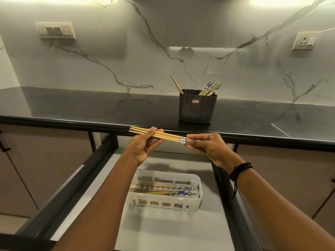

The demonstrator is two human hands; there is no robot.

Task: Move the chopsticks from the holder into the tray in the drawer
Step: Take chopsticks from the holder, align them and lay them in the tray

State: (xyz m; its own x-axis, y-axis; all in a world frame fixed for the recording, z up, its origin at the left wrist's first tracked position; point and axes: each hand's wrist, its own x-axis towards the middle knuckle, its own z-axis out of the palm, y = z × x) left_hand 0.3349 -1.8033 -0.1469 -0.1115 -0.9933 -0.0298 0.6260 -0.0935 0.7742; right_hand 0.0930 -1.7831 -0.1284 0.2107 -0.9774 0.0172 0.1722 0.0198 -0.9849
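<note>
**Kitchen station: chopstick bundle held over the open drawer**

1. Marble-look wall (163, 42): pale, grey-veined, runs behind the whole counter.
2. Countertop (90, 105): black, glossy, reflects the wall.
3. Drawer (59, 187): pulled out below the counter edge, dark frame, light grey floor.
4. Tray (199, 185): white plastic with slotted walls, sits on the drawer floor between the two forearms.
5. Holder (197, 109): dark, ribbed, upright on the countertop near its front edge, right of centre.
6. Left hand (143, 147): raised over the drawer, palm up. Its fingers and thumb pinch the plain end of the bundle.
7. Right hand (210, 147): level with the left. Its fingertips clasp the patterned end of the same bundle.
8. Held chopsticks (168, 136): several pale wooden sticks with blue-and-white printed tops, bunched side by side. They lie nearly level between the hands, just in front of the counter edge, above the drawer and well above the tray.
9. Chopsticks in tray (163, 189): several of the same pattern, lying lengthwise, printed ends to the right.
10. Chopsticks in holder (210, 87): a cluster leaning right, printed ends up.
11. Single chopstick (176, 84): plain end up, leaning left in the holder.
12. Switch plate (55, 30): on the wall, upper left.
13. Socket (304, 40): on the wall, upper right.
14. Bracelet (240, 170): dark beads on the right wrist, a cord hanging from it.
15. Sticker (195, 101): small, red and white, on the holder's front.
</note>
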